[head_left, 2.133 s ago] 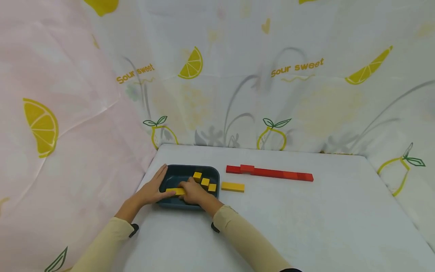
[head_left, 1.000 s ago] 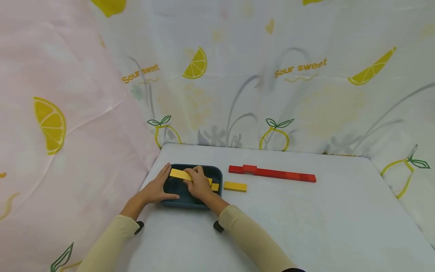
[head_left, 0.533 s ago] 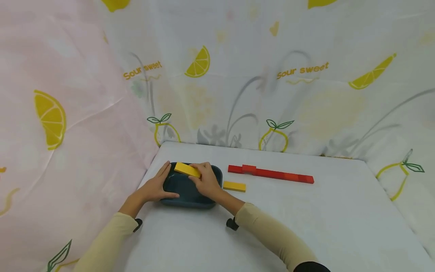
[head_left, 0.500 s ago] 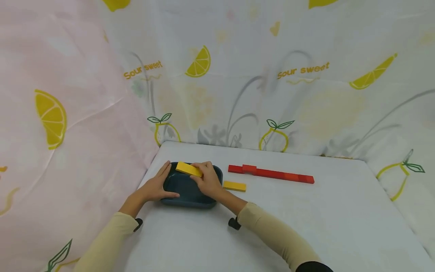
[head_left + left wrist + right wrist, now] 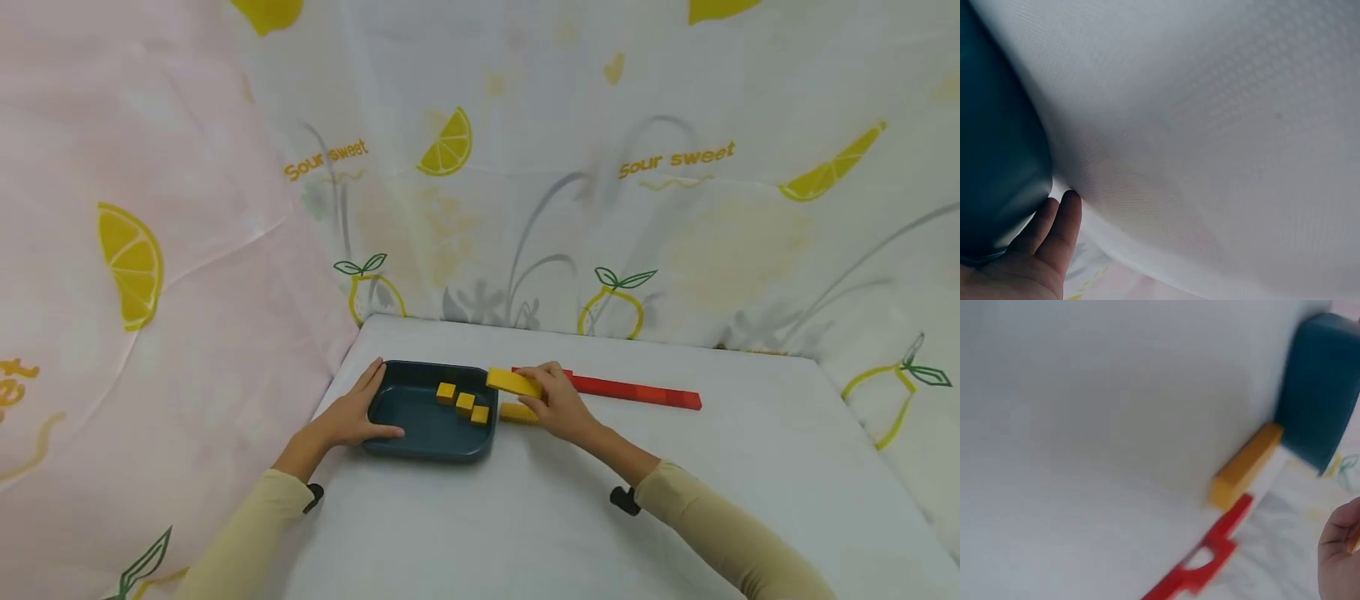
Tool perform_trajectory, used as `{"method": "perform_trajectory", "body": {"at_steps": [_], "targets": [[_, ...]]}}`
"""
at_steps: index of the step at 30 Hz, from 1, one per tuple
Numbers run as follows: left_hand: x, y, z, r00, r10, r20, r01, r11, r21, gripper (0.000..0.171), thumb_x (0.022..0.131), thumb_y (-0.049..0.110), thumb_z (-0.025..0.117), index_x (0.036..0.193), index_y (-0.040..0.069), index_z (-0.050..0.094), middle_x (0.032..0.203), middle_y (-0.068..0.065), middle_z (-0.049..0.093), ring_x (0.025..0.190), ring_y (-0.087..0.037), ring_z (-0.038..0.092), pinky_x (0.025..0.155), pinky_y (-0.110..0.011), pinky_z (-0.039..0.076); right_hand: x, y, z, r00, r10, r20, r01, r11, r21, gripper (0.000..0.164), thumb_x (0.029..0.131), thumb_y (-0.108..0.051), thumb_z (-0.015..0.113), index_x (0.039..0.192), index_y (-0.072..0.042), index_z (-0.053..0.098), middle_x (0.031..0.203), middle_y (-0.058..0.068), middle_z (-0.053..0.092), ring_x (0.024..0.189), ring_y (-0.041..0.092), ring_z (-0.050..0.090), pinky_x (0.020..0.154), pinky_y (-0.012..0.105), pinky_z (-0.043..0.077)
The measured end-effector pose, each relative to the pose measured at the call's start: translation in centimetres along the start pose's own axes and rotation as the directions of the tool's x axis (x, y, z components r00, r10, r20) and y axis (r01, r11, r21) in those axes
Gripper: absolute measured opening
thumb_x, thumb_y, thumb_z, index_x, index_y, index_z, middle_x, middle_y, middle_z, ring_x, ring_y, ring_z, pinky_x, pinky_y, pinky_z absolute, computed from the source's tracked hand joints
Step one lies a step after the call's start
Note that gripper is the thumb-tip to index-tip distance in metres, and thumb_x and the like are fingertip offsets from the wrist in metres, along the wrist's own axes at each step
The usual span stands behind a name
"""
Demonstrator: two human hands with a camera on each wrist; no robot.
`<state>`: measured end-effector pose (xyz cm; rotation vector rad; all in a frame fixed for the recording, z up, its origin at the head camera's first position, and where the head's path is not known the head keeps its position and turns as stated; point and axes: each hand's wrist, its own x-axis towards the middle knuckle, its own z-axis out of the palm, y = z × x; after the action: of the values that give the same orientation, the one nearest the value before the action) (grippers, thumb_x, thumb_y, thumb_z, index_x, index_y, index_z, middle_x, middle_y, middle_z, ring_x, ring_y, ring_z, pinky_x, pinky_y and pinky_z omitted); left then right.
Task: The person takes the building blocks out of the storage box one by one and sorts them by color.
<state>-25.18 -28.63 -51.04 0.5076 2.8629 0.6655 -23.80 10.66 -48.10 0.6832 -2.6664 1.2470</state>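
With thumb and fingers, my right hand (image 5: 562, 408) pinches a long yellow block (image 5: 509, 382), raised just past the right rim of the dark blue tray (image 5: 416, 421). Below it, a second yellow block (image 5: 517, 413) lies on the table beside the tray, partly covered by that hand. My left hand (image 5: 352, 418) rests against the tray's left end, fingers straight along the rim and thumb at the near edge. In the left wrist view its straight fingers (image 5: 1063, 228) touch the tray's outer wall (image 5: 1004, 144). Three small yellow cubes (image 5: 465, 405) sit inside the tray.
A line of red blocks (image 5: 637, 392) lies on the white table (image 5: 525, 533) behind and right of my right hand, which hides its left part. The right wrist view shows an arch-shaped red block (image 5: 1213, 553) at that line. Printed cloth (image 5: 525, 208) hangs behind the table.
My right hand has lifted the long yellow block out of the tray and carried it right, over the tray's right rim. The left hand stays at the tray's left end.
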Motion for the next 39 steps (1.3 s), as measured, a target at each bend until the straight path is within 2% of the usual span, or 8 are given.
{"method": "perform_trajectory", "body": {"at_steps": [5, 8, 14, 20, 26, 39], "targets": [[0.3, -0.1, -0.6, 1.000, 0.017, -0.005, -0.017, 1.000, 0.004, 0.131, 0.070, 0.072, 0.074, 0.160, 0.012, 0.000, 0.168, -0.009, -0.002, 0.145, -0.039, 0.032, 0.109, -0.060, 0.039, -2.6, 3.2, -2.5, 0.997, 0.082, -0.011, -0.083, 0.994, -0.070, 0.039, 0.091, -0.013, 0.072, 0.129, -0.012, 0.062, 0.109, 0.010, 0.054, 0.083, 0.016, 0.049, 0.069, 0.018, 0.049], [0.5, 0.0, -0.6, 1.000, 0.023, 0.001, -0.023, 1.000, -0.004, 0.131, 0.070, 0.073, 0.073, 0.160, 0.013, -0.001, 0.168, -0.008, -0.004, 0.147, -0.038, 0.028, 0.110, -0.060, 0.037, -3.9, 4.6, -4.0, 0.991, 0.136, 0.008, -0.134, 0.984, -0.116, 0.039, 0.090, -0.012, 0.072, 0.128, -0.011, 0.063, 0.109, 0.009, 0.055, 0.087, 0.017, 0.050, 0.073, 0.018, 0.050], [0.3, 0.1, -0.6, 1.000, 0.005, 0.001, -0.005, 1.000, 0.001, 0.130, 0.071, 0.072, 0.073, 0.160, 0.013, 0.000, 0.168, -0.007, -0.005, 0.147, -0.039, 0.028, 0.109, -0.061, 0.037, -5.3, 6.6, -5.9, 0.983, 0.177, 0.053, -0.162, 0.964, -0.213, 0.038, 0.090, -0.010, 0.072, 0.127, -0.010, 0.064, 0.107, 0.008, 0.056, 0.092, 0.017, 0.051, 0.077, 0.021, 0.051], [0.3, 0.1, -0.4, 1.000, 0.000, 0.000, 0.000, 1.000, -0.006, 0.129, 0.072, 0.069, 0.074, 0.160, 0.012, 0.001, 0.168, -0.007, -0.005, 0.147, -0.040, 0.027, 0.109, -0.063, 0.036, -5.9, 7.8, -6.2, 0.970, 0.211, 0.118, -0.182, 0.958, -0.222, 0.037, 0.089, -0.012, 0.073, 0.125, -0.009, 0.065, 0.104, 0.007, 0.057, 0.090, 0.017, 0.050, 0.074, 0.019, 0.049], [0.3, 0.0, -0.1, 1.000, -0.008, 0.004, 0.008, 1.000, -0.011, 0.130, 0.070, 0.074, 0.073, 0.160, 0.012, 0.001, 0.168, -0.005, -0.005, 0.149, -0.038, 0.025, 0.110, -0.062, 0.035, -5.9, 8.6, -5.9, 0.952, 0.248, 0.179, -0.205, 0.952, -0.227, 0.038, 0.088, -0.016, 0.074, 0.125, -0.011, 0.065, 0.105, 0.005, 0.056, 0.092, 0.016, 0.049, 0.076, 0.021, 0.048], [0.2, -0.2, 0.2, 1.000, -0.011, -0.002, 0.011, 1.000, -0.027, 0.129, 0.071, 0.072, 0.073, 0.160, 0.012, 0.001, 0.168, -0.005, -0.006, 0.147, -0.039, 0.028, 0.110, -0.063, 0.036, -5.4, 8.8, -5.5, 0.931, 0.250, 0.267, -0.183, 0.950, -0.253, 0.039, 0.088, -0.016, 0.074, 0.126, -0.011, 0.065, 0.102, 0.005, 0.056, 0.091, 0.015, 0.049, 0.077, 0.026, 0.049]]}}
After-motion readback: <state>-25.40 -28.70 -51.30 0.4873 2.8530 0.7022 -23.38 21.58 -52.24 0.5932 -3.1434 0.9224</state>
